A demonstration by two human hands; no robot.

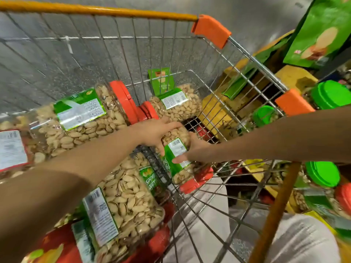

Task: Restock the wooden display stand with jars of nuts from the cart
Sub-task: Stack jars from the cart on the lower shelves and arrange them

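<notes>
Evidently early on: one jar of pistachios, red lid nearest the viewer, lies low in the wire cart, not yet lifted out. The left hand curls over its far end; the right hand clasps its label. At least three other jars wait in the cart. On the right, the wooden display stand is blurred and cut off, so how full it is can't be judged.

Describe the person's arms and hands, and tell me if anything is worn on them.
Both are bare. The left forearm and right forearm show no sleeve in view, and the left hand and right hand have no gloves. No watch, bracelet or ring is visible, though blur could hide something small.
</notes>
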